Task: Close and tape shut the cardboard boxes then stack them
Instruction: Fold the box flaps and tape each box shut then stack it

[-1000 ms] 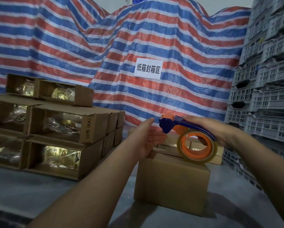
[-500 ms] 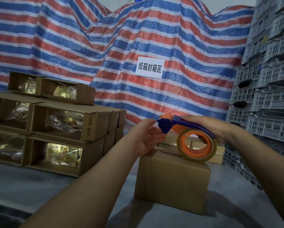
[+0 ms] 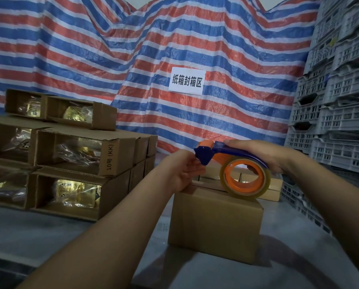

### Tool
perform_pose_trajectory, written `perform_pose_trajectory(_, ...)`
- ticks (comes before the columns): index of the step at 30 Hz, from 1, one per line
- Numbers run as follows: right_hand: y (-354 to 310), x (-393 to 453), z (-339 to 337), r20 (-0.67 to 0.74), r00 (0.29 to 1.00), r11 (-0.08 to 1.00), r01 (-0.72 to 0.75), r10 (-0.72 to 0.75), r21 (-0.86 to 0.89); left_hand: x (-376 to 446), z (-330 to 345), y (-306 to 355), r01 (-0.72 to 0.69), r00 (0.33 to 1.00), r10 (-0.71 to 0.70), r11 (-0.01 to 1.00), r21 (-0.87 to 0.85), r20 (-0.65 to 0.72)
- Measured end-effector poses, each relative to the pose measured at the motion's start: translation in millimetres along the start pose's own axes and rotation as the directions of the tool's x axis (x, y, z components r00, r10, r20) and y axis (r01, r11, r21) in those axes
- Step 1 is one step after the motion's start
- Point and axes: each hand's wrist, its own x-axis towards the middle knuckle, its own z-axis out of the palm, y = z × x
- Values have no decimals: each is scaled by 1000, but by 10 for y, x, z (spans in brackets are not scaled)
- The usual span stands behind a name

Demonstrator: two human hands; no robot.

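Brown cardboard made up the box (image 3: 214, 222), which stood on the grey table (image 3: 49, 232) at about five o'clock from centre. The right hand (image 3: 264, 155) gripped the blue and orange tape dispenser (image 3: 232, 165), its roll resting on the box top. The left hand (image 3: 184, 170) curled at the dispenser's nose, at nine o'clock of it; whether it pinched tape I could not tell. Open boxes (image 3: 76, 151) were stacked at nine o'clock.

Dim, sharp wide-angle view; edges bowed, soft shadows below.
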Motion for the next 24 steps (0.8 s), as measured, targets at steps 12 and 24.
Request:
perform_pose_trajectory(12, -105, -168, -346, 179, 978, 986, -84, 110, -147, 124, -15, -145, -71, 981, 54, 994, -83, -186)
perform_pose_trajectory(24, -295, -5, -50, 143, 971, 885, -107, 190, -453, 92, -139, -232, -266, 880, 297, 955, 133, -370)
